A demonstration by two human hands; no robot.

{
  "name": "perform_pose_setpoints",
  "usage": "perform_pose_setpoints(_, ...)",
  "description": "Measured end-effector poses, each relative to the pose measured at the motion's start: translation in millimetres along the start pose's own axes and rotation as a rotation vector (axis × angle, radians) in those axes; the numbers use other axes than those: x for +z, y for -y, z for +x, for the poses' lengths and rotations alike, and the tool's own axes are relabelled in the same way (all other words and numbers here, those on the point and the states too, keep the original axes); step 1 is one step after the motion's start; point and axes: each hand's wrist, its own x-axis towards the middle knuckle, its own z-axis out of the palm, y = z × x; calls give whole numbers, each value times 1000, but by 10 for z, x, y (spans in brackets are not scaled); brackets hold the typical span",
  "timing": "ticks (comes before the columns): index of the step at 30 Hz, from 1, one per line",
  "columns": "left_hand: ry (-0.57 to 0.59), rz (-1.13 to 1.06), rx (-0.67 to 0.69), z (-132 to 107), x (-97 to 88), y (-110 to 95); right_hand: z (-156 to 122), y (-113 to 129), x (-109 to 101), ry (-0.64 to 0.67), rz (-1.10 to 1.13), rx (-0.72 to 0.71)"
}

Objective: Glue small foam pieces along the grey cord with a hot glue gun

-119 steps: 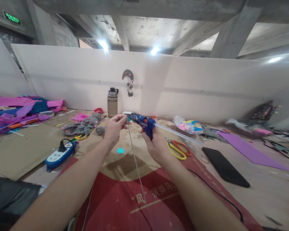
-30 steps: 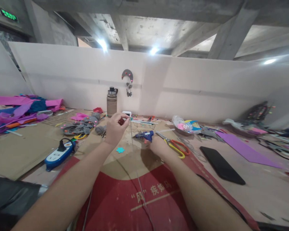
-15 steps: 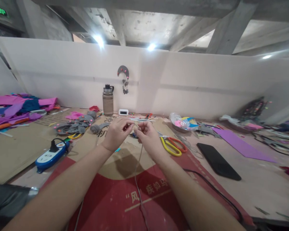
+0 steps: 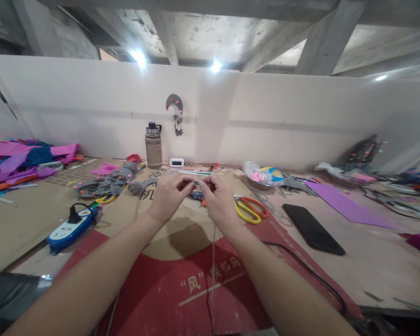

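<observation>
My left hand (image 4: 170,196) and my right hand (image 4: 217,198) are raised over the cardboard, fingertips close together. Each pinches a thin grey cord (image 4: 213,266), which drops from below my right hand towards the table's near edge. The short piece between the fingertips is too small to make out clearly. Behind and just beneath the hands lie small dark blue and orange bits (image 4: 197,196). Scissors (image 4: 252,210) with one yellow and one orange handle rest right of my right hand. A grey yarn bundle (image 4: 137,187) lies left of my left hand.
Red-and-tan cardboard (image 4: 154,284) covers the table. A power strip (image 4: 72,228) and pink-dotted grey felt pieces (image 4: 103,185) lie left. A water bottle (image 4: 153,147) stands behind; a grey moon ornament (image 4: 175,103) hangs on the partition. A black phone (image 4: 313,228) and purple sheet (image 4: 346,205) are right.
Both hands stay pinched, and the fingertips have shifted slightly. The hanging cord has swung to the right and hangs straighter. The whole view has turned a little to the right.
</observation>
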Motion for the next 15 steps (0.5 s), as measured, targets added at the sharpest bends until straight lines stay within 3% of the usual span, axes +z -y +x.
perform_pose_setpoints(7,60,257,161,-9,-29,-1,-3,0,-2,-3,-68,-39)
perform_pose_setpoints(15,50,361,213,-20,-12,2,-51,104,-20,30,-347,-215)
